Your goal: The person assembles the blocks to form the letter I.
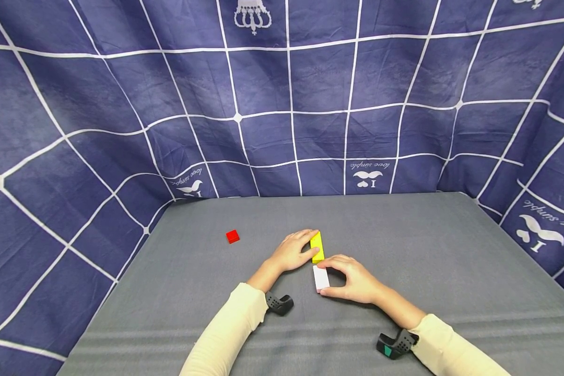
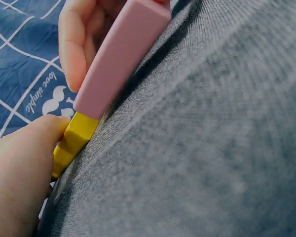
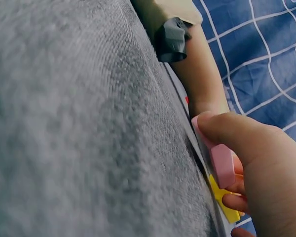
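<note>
A long yellow block (image 1: pixel 317 245) lies on the grey cloth, and my left hand (image 1: pixel 293 251) holds it from the left, thumb near its closer end and fingertips at its far end. Just in front of it, a pale pink block (image 1: pixel 321 279) is pinched lengthwise between the thumb and fingers of my right hand (image 1: pixel 352 279). In the left wrist view the pink block (image 2: pixel 123 57) overlaps the end of the yellow block (image 2: pixel 76 138). From the right wrist, the pink block (image 3: pixel 223 165) partly shows beside my right thumb (image 3: pixel 227 128).
A small red block (image 1: pixel 232 236) rests on the grey cloth surface (image 1: pixel 404 230) to the left of my left hand. Blue curtains (image 1: pixel 319 78) with white grid lines hang behind and along both sides. Both wrists wear dark bands (image 1: pixel 279 304).
</note>
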The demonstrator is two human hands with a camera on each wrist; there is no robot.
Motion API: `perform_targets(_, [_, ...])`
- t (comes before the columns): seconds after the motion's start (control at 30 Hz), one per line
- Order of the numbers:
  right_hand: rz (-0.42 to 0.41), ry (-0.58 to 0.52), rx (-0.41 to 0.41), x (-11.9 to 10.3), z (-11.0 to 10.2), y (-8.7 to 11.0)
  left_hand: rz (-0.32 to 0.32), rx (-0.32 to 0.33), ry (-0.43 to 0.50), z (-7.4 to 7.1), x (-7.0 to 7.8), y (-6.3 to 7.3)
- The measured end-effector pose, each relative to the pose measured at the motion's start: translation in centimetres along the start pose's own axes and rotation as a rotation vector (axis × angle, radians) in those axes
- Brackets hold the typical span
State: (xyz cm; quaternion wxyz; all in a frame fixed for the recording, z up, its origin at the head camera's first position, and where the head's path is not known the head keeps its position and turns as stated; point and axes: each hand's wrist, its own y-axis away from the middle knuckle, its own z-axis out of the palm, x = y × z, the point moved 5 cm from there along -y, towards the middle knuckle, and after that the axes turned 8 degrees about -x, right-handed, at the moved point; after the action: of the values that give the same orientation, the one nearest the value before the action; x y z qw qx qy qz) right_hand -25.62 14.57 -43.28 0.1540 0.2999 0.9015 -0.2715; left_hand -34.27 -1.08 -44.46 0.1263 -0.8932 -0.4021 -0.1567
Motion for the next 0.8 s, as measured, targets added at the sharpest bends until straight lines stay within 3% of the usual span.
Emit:
perform_targets(0.47, [0.079, 0.051, -0.019, -0.20, 0.57, -0.05, -0.016, -0.002, 0.002, 0.01, -0.04, -0.08])
perform_targets(0.8, [0.116, 0.049, 0.007, -0.03, 0.58, -0.11, 0.008, 0.015, 0.004, -0.09, 0.15, -0.01])
